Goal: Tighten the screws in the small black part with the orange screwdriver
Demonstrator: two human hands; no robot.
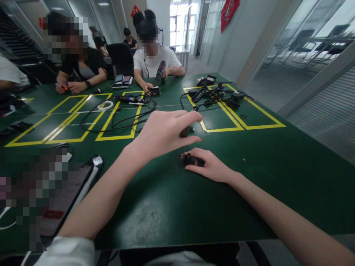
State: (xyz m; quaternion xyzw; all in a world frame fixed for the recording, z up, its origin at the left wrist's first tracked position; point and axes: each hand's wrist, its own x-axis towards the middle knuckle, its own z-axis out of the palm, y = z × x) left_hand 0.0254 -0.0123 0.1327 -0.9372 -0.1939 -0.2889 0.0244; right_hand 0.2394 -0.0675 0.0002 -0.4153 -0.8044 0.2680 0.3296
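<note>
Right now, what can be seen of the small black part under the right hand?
The small black part is a dark, stubby piece with a short round socket pointing up; the material cannot be told. It rests on the green table. The right hand pins it with its fingers. A thin rod from the left hand meets its top.

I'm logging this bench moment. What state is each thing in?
Left hand: raised, pinching a thin tool upright.
Right hand: resting on table, holding small black part.
Small black part: upright on green table.
Cables: loose, tangled.
Phone: lying flat.
</note>
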